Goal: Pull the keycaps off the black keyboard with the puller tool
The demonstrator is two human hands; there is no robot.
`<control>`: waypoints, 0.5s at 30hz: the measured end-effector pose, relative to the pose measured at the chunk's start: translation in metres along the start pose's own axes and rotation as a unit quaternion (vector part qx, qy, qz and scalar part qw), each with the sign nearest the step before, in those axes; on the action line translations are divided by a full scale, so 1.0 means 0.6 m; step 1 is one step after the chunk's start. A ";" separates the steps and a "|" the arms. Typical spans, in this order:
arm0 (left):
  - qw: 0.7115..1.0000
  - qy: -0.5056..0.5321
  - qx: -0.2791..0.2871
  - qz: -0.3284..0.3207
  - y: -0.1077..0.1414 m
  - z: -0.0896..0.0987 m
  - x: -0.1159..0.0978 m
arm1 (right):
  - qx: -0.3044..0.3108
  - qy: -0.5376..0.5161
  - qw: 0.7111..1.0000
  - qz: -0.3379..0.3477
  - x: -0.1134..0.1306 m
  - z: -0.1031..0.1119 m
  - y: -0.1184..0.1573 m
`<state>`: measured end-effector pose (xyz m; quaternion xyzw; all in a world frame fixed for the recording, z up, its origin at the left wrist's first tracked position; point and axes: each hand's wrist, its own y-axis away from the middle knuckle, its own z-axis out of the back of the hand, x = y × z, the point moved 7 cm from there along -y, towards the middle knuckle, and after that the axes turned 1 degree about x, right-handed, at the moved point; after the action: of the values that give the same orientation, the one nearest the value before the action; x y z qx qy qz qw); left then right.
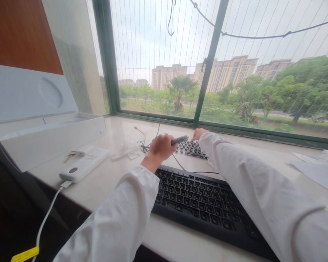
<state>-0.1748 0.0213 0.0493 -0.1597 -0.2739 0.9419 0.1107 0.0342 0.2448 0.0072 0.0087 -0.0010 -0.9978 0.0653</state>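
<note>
My left hand [161, 147] is wrapped round a dark grey brush-like tool [179, 140], its bristled end pointing right. Farther off, my right hand [199, 134] is closed above the loose keycaps [192, 148] spread near the window sill; its fingertips are mostly hidden, and what they hold cannot be made out. Below both hands lies a black keyboard [194, 198] with its keycaps off, showing rows of square sockets. My right sleeve covers part of its right side.
At left are a white power bank [84, 165] with a cable, keys [73, 155], clear plastic wrapping [125, 151] and an open white box [49, 136]. A black cable [145, 146] lies behind my left hand. Papers [317, 171] rest at right, below the window [203, 72].
</note>
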 end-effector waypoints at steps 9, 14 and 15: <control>0.999 -0.037 -0.005 -0.002 0.001 0.003 -0.002 | -0.015 -0.004 1.000 0.008 0.007 0.004 0.003; 0.999 -0.041 -0.010 -0.007 0.002 0.005 -0.001 | -0.015 -0.127 0.992 0.015 0.003 0.030 0.010; 0.999 -0.040 -0.012 -0.009 0.002 0.005 -0.002 | 0.008 -0.161 0.986 0.030 0.007 0.033 0.014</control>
<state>-0.1753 0.0183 0.0512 -0.1212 -0.2909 0.9431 0.1058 0.0306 0.2356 0.0269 -0.1517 -0.0199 -0.9837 0.0943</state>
